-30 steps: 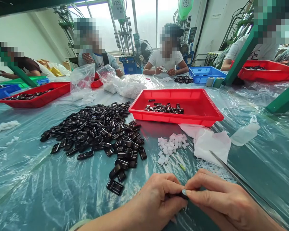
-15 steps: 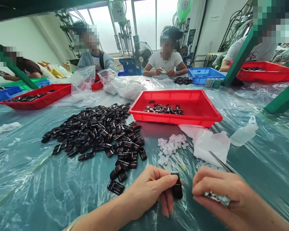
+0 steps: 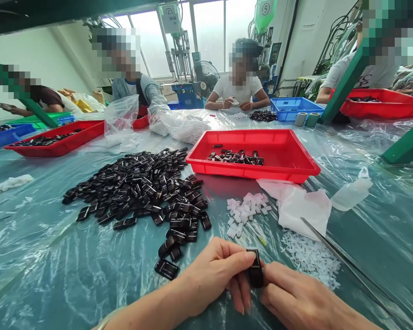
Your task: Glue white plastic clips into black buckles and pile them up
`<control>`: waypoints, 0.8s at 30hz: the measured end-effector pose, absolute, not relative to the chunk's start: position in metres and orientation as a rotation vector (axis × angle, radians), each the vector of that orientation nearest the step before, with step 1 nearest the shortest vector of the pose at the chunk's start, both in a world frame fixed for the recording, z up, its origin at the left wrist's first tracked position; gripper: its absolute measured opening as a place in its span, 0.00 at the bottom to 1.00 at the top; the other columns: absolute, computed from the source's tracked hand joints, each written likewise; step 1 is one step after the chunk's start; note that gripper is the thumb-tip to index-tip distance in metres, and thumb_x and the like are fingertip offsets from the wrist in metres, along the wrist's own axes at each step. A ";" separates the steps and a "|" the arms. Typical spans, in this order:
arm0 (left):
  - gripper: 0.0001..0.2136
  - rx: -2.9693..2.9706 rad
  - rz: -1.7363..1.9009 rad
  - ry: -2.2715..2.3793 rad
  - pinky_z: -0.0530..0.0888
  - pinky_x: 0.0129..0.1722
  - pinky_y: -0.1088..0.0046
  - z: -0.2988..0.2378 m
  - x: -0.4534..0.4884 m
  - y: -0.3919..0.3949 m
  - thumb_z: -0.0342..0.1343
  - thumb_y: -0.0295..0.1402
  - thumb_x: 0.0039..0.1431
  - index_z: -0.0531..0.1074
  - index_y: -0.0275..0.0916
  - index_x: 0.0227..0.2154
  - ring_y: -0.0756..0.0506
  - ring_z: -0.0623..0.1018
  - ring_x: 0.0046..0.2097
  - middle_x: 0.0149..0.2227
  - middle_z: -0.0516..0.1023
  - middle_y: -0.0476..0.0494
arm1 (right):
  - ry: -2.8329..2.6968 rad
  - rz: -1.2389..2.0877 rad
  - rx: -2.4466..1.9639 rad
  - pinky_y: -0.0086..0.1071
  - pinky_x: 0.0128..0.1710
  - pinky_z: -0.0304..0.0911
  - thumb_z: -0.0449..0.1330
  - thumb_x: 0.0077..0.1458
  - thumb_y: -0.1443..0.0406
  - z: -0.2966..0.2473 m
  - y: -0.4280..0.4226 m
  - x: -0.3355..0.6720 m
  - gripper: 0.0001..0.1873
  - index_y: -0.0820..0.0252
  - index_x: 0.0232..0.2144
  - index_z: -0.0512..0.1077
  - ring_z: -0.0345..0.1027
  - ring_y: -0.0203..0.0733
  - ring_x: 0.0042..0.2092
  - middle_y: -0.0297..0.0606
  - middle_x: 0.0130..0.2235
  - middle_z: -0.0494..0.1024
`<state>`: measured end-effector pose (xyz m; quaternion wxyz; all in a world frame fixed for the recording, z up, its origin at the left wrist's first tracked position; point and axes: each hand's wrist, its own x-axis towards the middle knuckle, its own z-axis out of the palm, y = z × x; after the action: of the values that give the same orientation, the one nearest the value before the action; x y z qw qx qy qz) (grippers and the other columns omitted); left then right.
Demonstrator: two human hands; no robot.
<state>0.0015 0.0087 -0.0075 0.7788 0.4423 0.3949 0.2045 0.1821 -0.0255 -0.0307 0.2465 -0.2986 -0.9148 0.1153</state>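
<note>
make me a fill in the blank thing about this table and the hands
The left hand and right hand together hold one small part coloured ____.
The tray nearest them is ____.
The heap of dark parts lies to that tray's ____.
A thin metal tool lies nearest the ____ hand.
Missing words: black; red; left; right

black piece (image 3: 255, 270): lower end covered by left hand (image 3: 216, 275) and right hand (image 3: 296, 300)
right hand: wrist cut off by the bottom edge
red tray (image 3: 296, 158): dark bits (image 3: 236, 156) inside, perhaps the same pieces, too small to tell
</note>
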 end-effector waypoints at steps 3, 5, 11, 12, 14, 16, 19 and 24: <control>0.18 0.962 0.453 0.850 0.65 0.14 0.84 -0.008 0.002 0.009 0.55 0.45 0.52 0.67 0.32 0.20 0.54 0.68 0.15 0.15 0.69 0.46 | -2.504 0.226 -0.818 0.21 0.22 0.55 0.39 0.63 0.73 -0.034 -0.026 0.180 0.19 0.61 0.26 0.63 0.59 0.31 0.24 0.33 0.26 0.66; 0.17 0.976 0.466 0.853 0.65 0.14 0.85 -0.008 0.001 0.009 0.55 0.43 0.52 0.68 0.32 0.22 0.54 0.67 0.16 0.15 0.68 0.47 | -2.494 0.133 -0.799 0.21 0.22 0.56 0.37 0.64 0.72 -0.037 -0.026 0.178 0.20 0.61 0.24 0.62 0.59 0.32 0.24 0.34 0.25 0.66; 0.14 1.042 0.492 0.841 0.67 0.17 0.83 -0.009 0.001 0.008 0.57 0.41 0.51 0.70 0.32 0.24 0.53 0.69 0.19 0.16 0.67 0.49 | -2.498 0.160 -0.881 0.23 0.22 0.58 0.40 0.58 0.77 -0.030 -0.027 0.183 0.17 0.60 0.24 0.62 0.61 0.34 0.24 0.37 0.26 0.68; 0.14 1.062 0.490 0.842 0.68 0.18 0.83 -0.010 0.001 0.007 0.57 0.41 0.51 0.69 0.32 0.25 0.53 0.69 0.19 0.17 0.67 0.49 | -2.502 0.256 -0.939 0.23 0.23 0.59 0.41 0.57 0.78 -0.024 -0.027 0.185 0.16 0.60 0.25 0.62 0.62 0.34 0.26 0.38 0.28 0.68; 0.14 1.111 0.472 0.849 0.68 0.19 0.81 -0.010 0.002 0.005 0.56 0.41 0.52 0.69 0.33 0.26 0.52 0.69 0.20 0.18 0.67 0.49 | -2.457 0.495 -1.070 0.24 0.28 0.62 0.42 0.56 0.77 -0.009 -0.026 0.190 0.14 0.59 0.27 0.62 0.65 0.36 0.31 0.39 0.31 0.69; 0.13 1.188 0.437 0.851 0.69 0.21 0.80 -0.008 0.002 0.002 0.54 0.41 0.54 0.69 0.33 0.28 0.52 0.70 0.22 0.19 0.67 0.48 | -2.332 0.780 -1.171 0.25 0.31 0.62 0.43 0.59 0.73 0.005 -0.024 0.194 0.12 0.57 0.28 0.61 0.64 0.36 0.32 0.38 0.32 0.68; 0.11 1.425 0.374 0.838 0.69 0.24 0.80 -0.004 0.002 -0.002 0.50 0.37 0.58 0.71 0.33 0.31 0.52 0.69 0.23 0.23 0.67 0.48 | -2.052 1.286 -1.273 0.25 0.29 0.59 0.44 0.61 0.65 0.018 -0.020 0.198 0.10 0.57 0.28 0.60 0.59 0.35 0.30 0.33 0.28 0.64; 0.10 1.770 0.316 0.749 0.67 0.26 0.80 0.005 0.002 -0.002 0.48 0.29 0.59 0.74 0.33 0.32 0.53 0.69 0.25 0.28 0.67 0.47 | -1.635 1.894 -1.215 0.25 0.29 0.54 0.50 0.59 0.61 0.020 -0.017 0.200 0.10 0.60 0.28 0.63 0.55 0.33 0.29 0.30 0.26 0.61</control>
<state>0.0020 -0.0018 0.0046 0.5619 0.7517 0.3181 0.1343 0.1996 -0.0169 0.0202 0.1791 -0.4299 -0.5783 0.6698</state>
